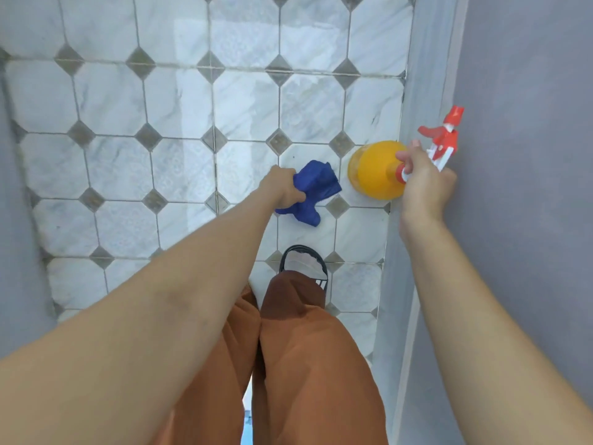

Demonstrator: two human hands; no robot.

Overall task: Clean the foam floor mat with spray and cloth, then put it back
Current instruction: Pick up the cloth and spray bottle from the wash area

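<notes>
My left hand [282,191] grips a crumpled blue cloth [313,191], which hangs above the tiled floor. My right hand [423,184] holds an orange spray bottle [373,170] by its neck; the red and white trigger head [444,136] sticks up past my fingers. The bottle's body points down toward the floor, close to the right wall. No foam mat shows in this view.
A white marble-look tile floor [179,117] with grey diamond insets spreads ahead. Grey walls [526,91] close in on the right and on the left. My legs in rust-coloured trousers and a black sandal [303,263] stand below the hands.
</notes>
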